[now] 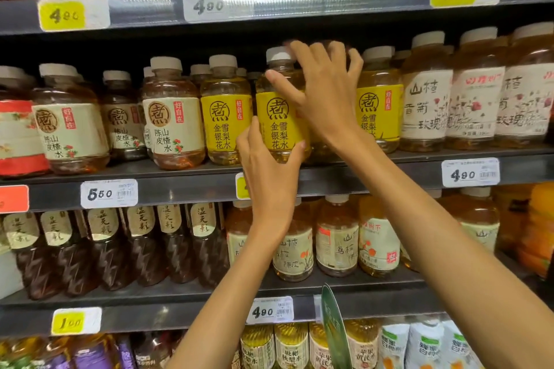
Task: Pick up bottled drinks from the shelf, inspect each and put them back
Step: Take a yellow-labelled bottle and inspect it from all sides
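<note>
We take the yellow-labelled bottle (277, 120) as our landmark: it stands at the front edge of the middle shelf (374, 172), with a matching yellow bottle (226, 117) just to its left and another (379, 111) to its right. Our left hand (268, 165) cups its lower body from below, thumb up the left side and fingers curling round the base. Our right hand (322, 93) is spread wide over the landmark's right shoulder, fingertips reaching behind its white cap (278, 54) towards the bottles at the back; whether it grips anything there we cannot tell. We judge the bottle is either being seated or about to be drawn out; from this moment alone we cannot say which. To do it well we should keep the left hand carrying the weight, hold the bottle upright, and use the right hand to steady the neighbours to its right so nothing topples. The label should end up facing forward, in line with the bottles beside it.
</note>
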`<state>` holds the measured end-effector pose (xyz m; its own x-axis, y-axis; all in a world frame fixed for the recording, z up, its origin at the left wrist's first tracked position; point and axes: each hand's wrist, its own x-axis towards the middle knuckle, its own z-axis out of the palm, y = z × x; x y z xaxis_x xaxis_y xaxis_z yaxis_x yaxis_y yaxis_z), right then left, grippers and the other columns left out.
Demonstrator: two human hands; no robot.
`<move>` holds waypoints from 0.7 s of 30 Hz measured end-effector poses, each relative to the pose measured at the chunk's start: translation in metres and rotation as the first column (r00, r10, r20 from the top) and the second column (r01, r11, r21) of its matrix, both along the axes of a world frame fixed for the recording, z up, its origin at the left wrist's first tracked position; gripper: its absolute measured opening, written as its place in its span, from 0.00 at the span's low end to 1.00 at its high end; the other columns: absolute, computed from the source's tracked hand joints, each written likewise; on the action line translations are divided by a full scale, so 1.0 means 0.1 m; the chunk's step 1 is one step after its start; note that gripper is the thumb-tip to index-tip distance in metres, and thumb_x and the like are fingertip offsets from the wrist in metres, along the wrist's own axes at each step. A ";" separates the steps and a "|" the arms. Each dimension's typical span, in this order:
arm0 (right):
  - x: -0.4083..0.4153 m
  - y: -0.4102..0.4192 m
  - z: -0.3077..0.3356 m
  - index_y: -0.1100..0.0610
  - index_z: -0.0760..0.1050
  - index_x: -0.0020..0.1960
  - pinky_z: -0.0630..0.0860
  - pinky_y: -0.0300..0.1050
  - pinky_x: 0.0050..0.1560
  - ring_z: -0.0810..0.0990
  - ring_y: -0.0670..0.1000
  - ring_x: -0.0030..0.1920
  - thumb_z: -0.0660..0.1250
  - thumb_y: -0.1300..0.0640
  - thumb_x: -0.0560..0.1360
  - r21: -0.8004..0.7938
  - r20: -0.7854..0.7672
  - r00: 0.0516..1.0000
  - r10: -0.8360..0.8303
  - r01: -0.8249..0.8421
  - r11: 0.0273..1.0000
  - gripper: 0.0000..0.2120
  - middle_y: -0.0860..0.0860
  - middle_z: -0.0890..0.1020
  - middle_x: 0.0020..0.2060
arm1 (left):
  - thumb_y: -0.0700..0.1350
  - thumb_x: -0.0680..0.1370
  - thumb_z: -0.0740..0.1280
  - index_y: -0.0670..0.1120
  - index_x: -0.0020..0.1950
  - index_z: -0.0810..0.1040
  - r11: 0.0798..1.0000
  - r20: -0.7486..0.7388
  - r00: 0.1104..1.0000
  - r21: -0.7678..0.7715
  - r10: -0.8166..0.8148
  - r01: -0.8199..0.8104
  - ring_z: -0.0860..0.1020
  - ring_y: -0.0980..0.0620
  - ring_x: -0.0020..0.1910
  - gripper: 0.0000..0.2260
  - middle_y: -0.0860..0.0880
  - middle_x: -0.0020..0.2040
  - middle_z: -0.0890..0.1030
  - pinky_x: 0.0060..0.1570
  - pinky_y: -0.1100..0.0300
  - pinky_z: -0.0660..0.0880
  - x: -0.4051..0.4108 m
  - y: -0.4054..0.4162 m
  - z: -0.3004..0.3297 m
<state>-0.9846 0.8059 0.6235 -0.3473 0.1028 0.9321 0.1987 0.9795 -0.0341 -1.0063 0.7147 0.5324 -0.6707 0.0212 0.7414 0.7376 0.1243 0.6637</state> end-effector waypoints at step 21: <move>-0.08 0.14 0.02 0.54 0.69 0.68 0.59 0.52 0.60 0.72 0.56 0.62 0.51 0.39 0.80 -0.007 -0.025 1.000 0.017 -0.017 1.000 0.25 0.54 0.80 0.55 | 0.47 0.79 0.65 0.42 0.75 0.61 0.934 -0.144 0.963 -0.244 0.230 -0.259 0.65 0.47 0.70 0.27 0.44 0.71 0.66 0.62 0.56 0.67 0.09 -0.04 0.05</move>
<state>-0.9928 0.8202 0.6253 -0.3255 0.1039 0.9398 0.1807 0.9825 -0.0460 -0.9972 0.7103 0.5373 -0.5932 0.0677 0.8022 0.7297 0.4662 0.5002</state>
